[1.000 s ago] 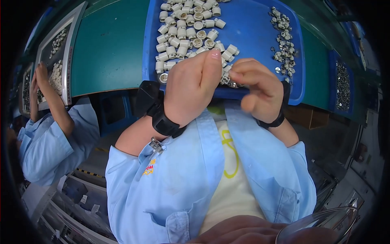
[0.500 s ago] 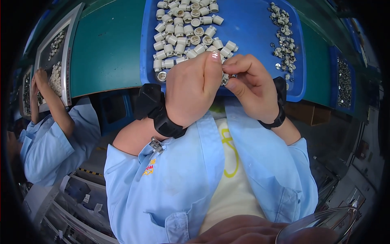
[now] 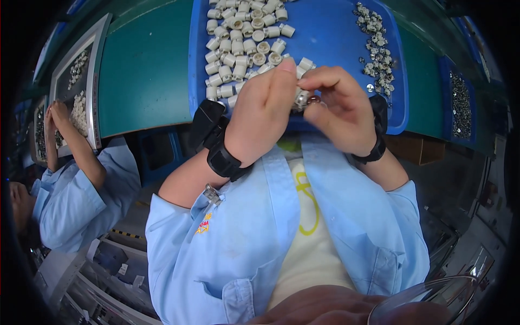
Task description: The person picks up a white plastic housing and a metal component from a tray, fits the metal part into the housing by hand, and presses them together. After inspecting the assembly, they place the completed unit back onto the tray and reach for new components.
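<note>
My left hand point(image 3: 261, 111) is closed round a small white cylindrical fitting with a metal end point(image 3: 301, 98), held over the front edge of a blue tray. Most of that fitting is hidden by my fingers. On its right side my right hand point(image 3: 344, 111) is curled, forefinger and thumb bent toward the metal end. A shiny reddish-brown bit point(image 3: 314, 99) shows between them, too small to name. Beyond my hands, many white cylindrical fittings point(image 3: 238, 47) lie in the left half of the tray.
The blue tray point(image 3: 325, 38) rests on a green tabletop point(image 3: 143, 70). Small white-and-metal parts point(image 3: 377, 51) lie along its right side. A blue bin of metal pieces point(image 3: 461, 108) stands at the right. At left, a co-worker's hands point(image 3: 58, 114) are over a grey-framed tray point(image 3: 97, 81).
My right thumb has drawn back and down a little, and more of the fitting's metal end and the reddish-brown bit shows. My left hand has shifted slightly.
</note>
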`<state>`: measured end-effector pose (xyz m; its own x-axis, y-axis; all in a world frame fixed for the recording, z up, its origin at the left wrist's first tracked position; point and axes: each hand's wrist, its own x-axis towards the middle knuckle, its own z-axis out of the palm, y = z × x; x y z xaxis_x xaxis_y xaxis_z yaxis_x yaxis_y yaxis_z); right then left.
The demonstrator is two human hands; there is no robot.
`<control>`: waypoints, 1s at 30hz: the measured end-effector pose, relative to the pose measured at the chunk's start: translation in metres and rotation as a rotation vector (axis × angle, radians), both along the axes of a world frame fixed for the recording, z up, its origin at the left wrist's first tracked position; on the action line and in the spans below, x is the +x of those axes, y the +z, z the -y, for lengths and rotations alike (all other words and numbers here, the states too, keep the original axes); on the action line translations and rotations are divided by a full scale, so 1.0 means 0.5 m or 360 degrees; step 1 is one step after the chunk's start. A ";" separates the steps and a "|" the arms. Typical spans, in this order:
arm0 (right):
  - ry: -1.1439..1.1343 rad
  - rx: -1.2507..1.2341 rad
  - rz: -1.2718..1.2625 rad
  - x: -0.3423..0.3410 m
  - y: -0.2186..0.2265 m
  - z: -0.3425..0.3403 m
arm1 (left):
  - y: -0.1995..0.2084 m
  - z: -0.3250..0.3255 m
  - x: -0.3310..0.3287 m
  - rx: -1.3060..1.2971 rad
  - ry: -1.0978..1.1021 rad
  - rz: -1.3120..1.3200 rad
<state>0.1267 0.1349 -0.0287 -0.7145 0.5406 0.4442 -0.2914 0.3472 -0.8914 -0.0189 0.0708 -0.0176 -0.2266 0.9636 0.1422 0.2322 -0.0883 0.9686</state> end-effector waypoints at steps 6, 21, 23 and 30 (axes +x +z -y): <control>-0.0481 0.1227 0.0228 -0.026 0.071 -0.053 | 0.053 -0.021 -0.032 -0.0373 -0.0187 0.0496; -0.1574 0.1094 0.1853 -0.045 0.000 -1.105 | 0.014 -0.071 -0.128 0.0105 0.0094 -0.0516; -0.1914 0.0859 0.2018 -0.029 -0.051 -1.159 | 0.007 -0.071 -0.137 0.0065 0.0076 -0.0494; -0.1203 0.0748 0.1254 -0.117 0.045 -0.870 | 0.000 -0.065 -0.134 -0.0029 0.0074 -0.0539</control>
<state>0.0684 0.5700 -0.0063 -0.4498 0.8439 0.2925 0.6992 0.5365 -0.4725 -0.0856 0.1033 -0.0175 -0.2132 0.9563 0.1999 0.5445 -0.0536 0.8370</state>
